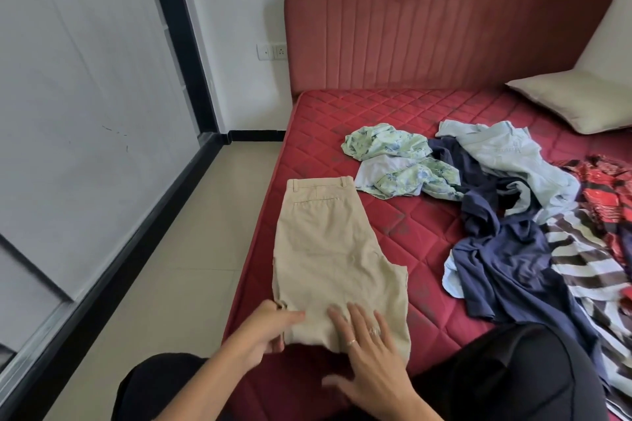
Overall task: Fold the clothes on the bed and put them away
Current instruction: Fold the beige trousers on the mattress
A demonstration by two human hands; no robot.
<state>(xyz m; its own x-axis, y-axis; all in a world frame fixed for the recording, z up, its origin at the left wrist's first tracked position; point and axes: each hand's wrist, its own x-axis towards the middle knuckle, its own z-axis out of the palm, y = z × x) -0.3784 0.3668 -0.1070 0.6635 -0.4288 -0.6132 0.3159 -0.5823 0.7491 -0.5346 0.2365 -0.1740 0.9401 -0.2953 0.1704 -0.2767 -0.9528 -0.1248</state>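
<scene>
Head view shows my left hand (263, 331) pinching the soft, light beige cotton shorts (328, 260) at the hem, where I'd lift, my right hand (369, 355) flat on them.

Bright even daylight, soft focus, wide-angle edge distortion

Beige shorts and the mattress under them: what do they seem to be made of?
Shorts: likely matte woven cotton twill, given the crisp stitched waistband and fine creases. Mattress: red quilted fabric with a slight sheen, judging by its diamond stitching; the fibre cannot be told.
</scene>
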